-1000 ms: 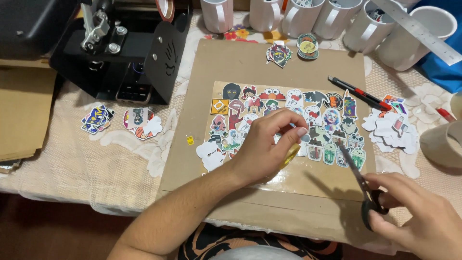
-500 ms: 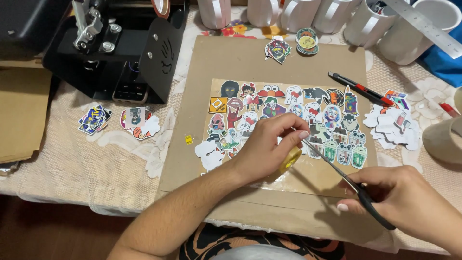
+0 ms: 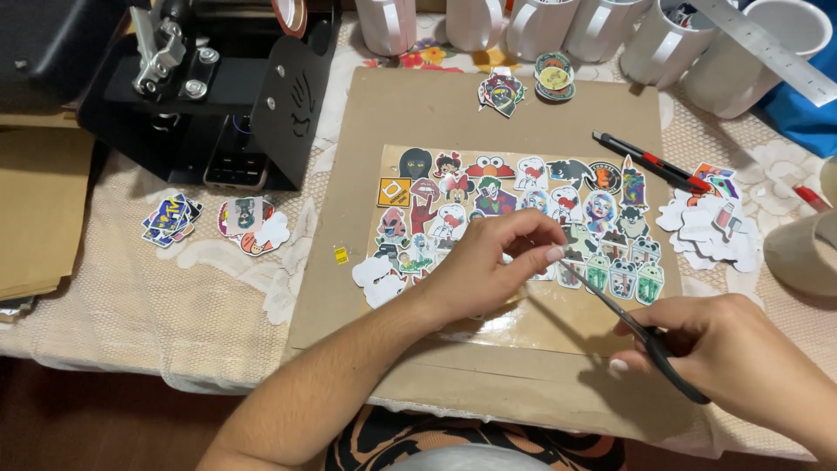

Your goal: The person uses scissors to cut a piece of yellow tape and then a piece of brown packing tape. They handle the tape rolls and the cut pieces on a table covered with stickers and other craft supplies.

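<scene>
Illumination: bright, even, overhead. Soft shadows fall below the right hand (image 3: pixel 741 358) onto the cardboard sheet (image 3: pixel 418 113). Glare appears on the sticker sheet (image 3: pixel 540 323). Focus sharp; lower edge dim.

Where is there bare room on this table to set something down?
Bare cardboard between the sticker sheet and the white mugs; bare tablecloth below the black press. Crowded right of the sheet, near the cutter and cutouts.

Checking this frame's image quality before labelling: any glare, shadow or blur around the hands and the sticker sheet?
Head view: sharp, evenly lit; glare on the clear film below the sticker sheet; soft shadow under the right hand and scissors; left hand in focus; mugs cropped at top.
</scene>
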